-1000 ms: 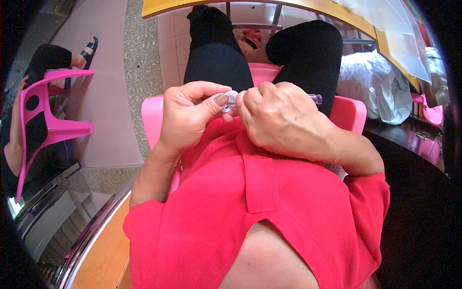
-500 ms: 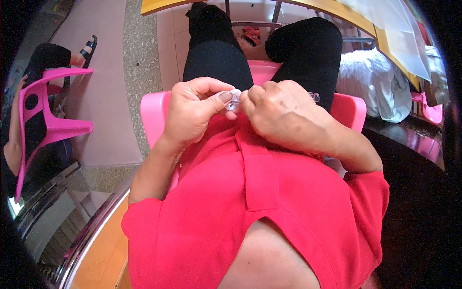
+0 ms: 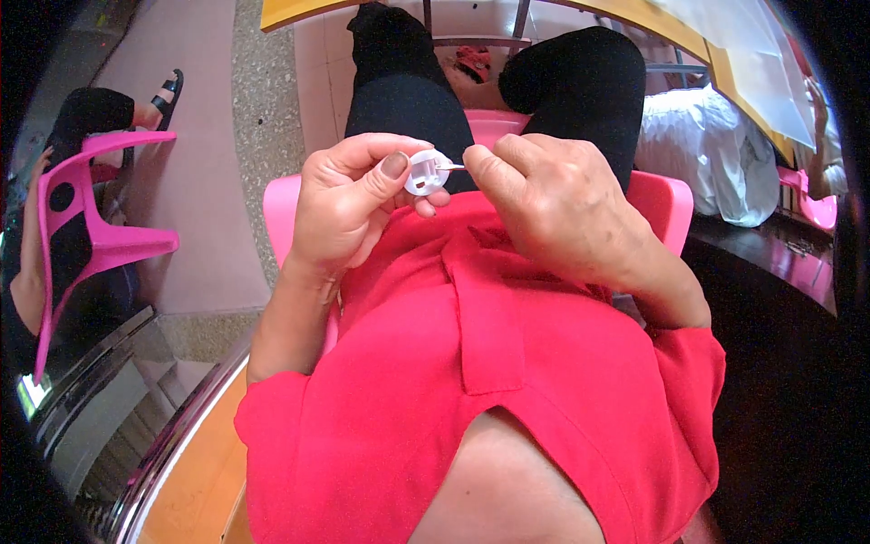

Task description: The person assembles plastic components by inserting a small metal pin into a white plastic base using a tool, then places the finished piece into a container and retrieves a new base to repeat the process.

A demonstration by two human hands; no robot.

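- The left hand pinches a small round white plastic piece between thumb and curled fingers, holding it just above the chest of the red shirt.
- The right hand is closed tight on a thin metal pin, thumb against forefinger, so that only the pin's tip shows.
- A second ago the two hands were pressed knuckle to knuckle and hid the piece almost wholly; now they have drawn a little apart, and the white piece stands in clear sight with its face turned up toward the camera.
- The pin's tip now touches the right edge of the piece; whether it has gone into a slot or merely rests against the rim cannot be told.
- Judged from this, the fitting of pin to piece is under way but not finished, and the grip on both parts has to stay steady.
- The person sits on a pink plastic chair, knees in black trousers beyond the hands.
- Another pink chair stands well apart at the left.
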